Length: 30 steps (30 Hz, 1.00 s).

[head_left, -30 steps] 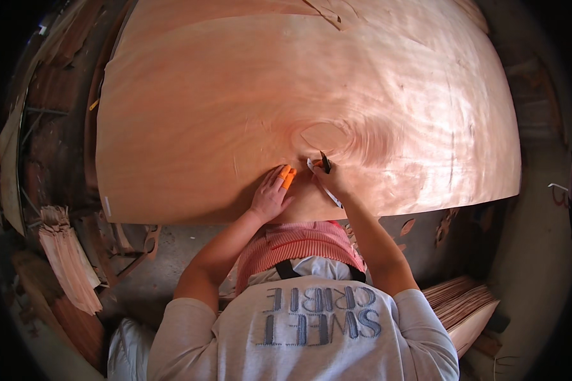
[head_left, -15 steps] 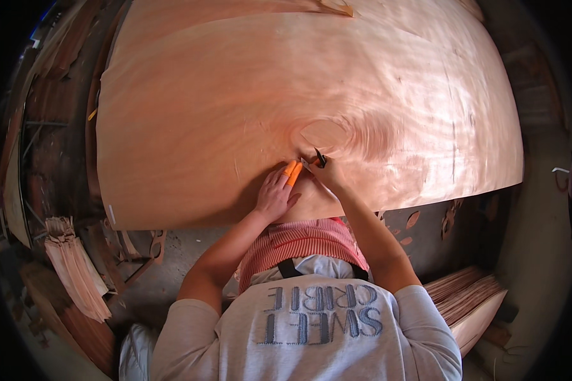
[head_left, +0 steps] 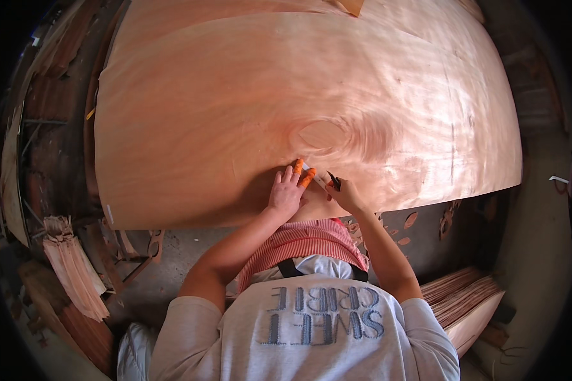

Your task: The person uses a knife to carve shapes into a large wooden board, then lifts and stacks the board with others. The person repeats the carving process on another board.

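Veneer sheet surrounds leaf-shaped patch

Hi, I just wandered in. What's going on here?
A person is working at the near side of a broad wood sheet. The left hand, with orange covers on two fingers, rests on the sheet, those fingertips at a narrow white strip. The right hand grips a small dark tool by the strip's other end. Just beyond the hands lies an oval mark in the wood.

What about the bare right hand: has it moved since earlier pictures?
Yes: the right hand moved rightward and downward in view, away from the pale oval wood patch.
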{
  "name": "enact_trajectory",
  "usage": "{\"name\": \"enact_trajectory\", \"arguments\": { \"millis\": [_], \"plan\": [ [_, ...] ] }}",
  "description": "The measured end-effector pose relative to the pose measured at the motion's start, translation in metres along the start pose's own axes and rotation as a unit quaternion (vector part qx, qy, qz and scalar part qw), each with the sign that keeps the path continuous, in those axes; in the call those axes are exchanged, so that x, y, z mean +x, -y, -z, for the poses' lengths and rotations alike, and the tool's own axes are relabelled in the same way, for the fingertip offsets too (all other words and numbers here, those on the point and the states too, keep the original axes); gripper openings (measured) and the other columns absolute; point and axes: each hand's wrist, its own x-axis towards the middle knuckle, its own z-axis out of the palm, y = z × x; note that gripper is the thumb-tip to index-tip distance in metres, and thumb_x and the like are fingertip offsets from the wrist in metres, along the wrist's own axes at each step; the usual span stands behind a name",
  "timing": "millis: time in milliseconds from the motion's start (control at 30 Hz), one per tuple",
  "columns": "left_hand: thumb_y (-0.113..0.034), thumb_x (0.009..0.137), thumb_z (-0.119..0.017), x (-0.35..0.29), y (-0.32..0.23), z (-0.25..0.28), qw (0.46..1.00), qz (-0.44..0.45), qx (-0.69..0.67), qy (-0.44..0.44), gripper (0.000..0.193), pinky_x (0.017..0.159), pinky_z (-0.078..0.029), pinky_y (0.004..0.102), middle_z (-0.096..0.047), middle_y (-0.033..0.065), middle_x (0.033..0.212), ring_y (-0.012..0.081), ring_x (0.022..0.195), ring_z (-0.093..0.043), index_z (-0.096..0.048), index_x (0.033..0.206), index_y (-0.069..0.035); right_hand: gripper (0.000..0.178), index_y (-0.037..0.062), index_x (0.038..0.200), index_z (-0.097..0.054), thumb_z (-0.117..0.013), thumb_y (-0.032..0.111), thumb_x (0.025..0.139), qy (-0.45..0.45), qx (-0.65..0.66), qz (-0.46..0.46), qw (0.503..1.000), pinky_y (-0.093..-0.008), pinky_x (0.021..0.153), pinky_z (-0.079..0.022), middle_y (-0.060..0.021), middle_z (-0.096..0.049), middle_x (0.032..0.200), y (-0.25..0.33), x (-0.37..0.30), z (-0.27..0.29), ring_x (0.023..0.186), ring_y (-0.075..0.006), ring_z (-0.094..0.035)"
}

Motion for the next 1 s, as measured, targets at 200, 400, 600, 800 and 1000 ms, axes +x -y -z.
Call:
{"name": "enact_trajectory", "arguments": {
  "millis": [200, 400, 600, 800, 1000],
  "plan": [
    [-0.045, 0.066, -0.065, 0.002, -0.001, 0.004, 0.998, -0.013, 0.051, 0.015, 0.078, 0.090, -0.031, 0.0435, -0.035, 0.0163, 0.129, 0.0300, 0.117, -0.032, -0.034, 0.133, -0.021, 0.019, 0.0066, 0.084, -0.058, -0.051, 0.024, 0.082, -0.048, -0.286, 0.109, 0.951, -0.0414, 0.061, -0.044, -0.0138, -0.061, 0.071, 0.014, 0.009, 0.024, 0.069, -0.0310, -0.059],
    [-0.043, 0.065, -0.066, -0.001, 0.003, 0.003, 0.999, -0.016, 0.022, 0.035, 0.072, 0.089, -0.032, 0.0424, -0.036, 0.0168, 0.128, 0.0311, 0.116, -0.034, -0.041, 0.128, -0.019, 0.018, 0.0071, 0.085, -0.060, -0.051, 0.023, 0.083, -0.017, -0.323, 0.079, 0.943, -0.0403, 0.060, -0.043, -0.0125, -0.061, 0.071, 0.003, 0.009, 0.073, 0.065, -0.0298, -0.058],
    [-0.039, 0.070, -0.064, -0.031, 0.041, -0.004, 0.982, -0.005, -0.128, -0.140, 0.063, 0.099, -0.025, 0.0474, -0.030, 0.0193, 0.133, 0.0351, 0.122, -0.027, -0.044, 0.126, -0.017, 0.013, -0.0001, 0.080, -0.057, -0.056, 0.012, 0.082, 0.016, 0.152, 0.047, 0.987, -0.0228, 0.051, -0.038, -0.0033, -0.055, 0.061, -0.032, -0.014, 0.054, 0.055, -0.0090, -0.051],
    [-0.038, 0.070, -0.063, -0.048, 0.057, -0.002, 0.990, 0.034, -0.080, -0.108, 0.065, 0.103, -0.019, 0.0482, -0.025, 0.0194, 0.136, 0.0346, 0.126, -0.023, -0.040, 0.128, -0.019, 0.017, 0.0026, 0.084, -0.057, -0.055, 0.020, 0.086, 0.003, 0.230, 0.112, 0.967, -0.0197, 0.049, -0.034, 0.0004, -0.053, 0.061, 0.007, -0.002, -0.012, 0.053, -0.0053, -0.046],
    [-0.036, 0.072, -0.061, -0.050, 0.059, -0.007, 0.990, 0.037, -0.070, -0.113, 0.069, 0.104, -0.017, 0.0481, -0.024, 0.0159, 0.138, 0.0313, 0.128, -0.021, -0.031, 0.134, -0.026, 0.021, 0.0051, 0.083, -0.058, -0.056, 0.026, 0.085, -0.008, 0.315, 0.098, 0.944, -0.0185, 0.044, -0.031, 0.0024, -0.052, 0.058, 0.065, 0.018, -0.047, 0.048, -0.0035, -0.042]
  ]
}}
